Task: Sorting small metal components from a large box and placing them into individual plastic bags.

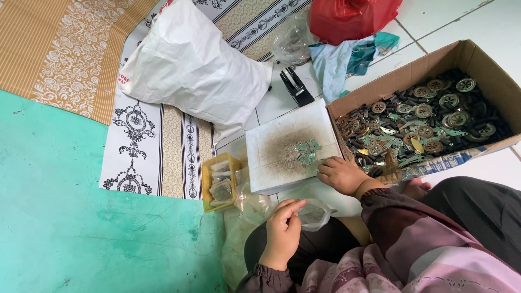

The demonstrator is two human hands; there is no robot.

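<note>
Head view shows us seated on the floor. Our right hand (341,174) rests with fingers curled loosely on the edge of a white board (271,163), fingertips just beside a small heap of green metal pieces (306,152) lying on its sooty middle; it grips nothing we can make out. Our left hand (283,228) pinches the rim of a clear plastic bag (315,214) over our lap. Beside the board stands a cardboard box (477,59) full of dark metal parts. A yellow tray (206,184) sits to the left, below a white sack (190,65).
</note>
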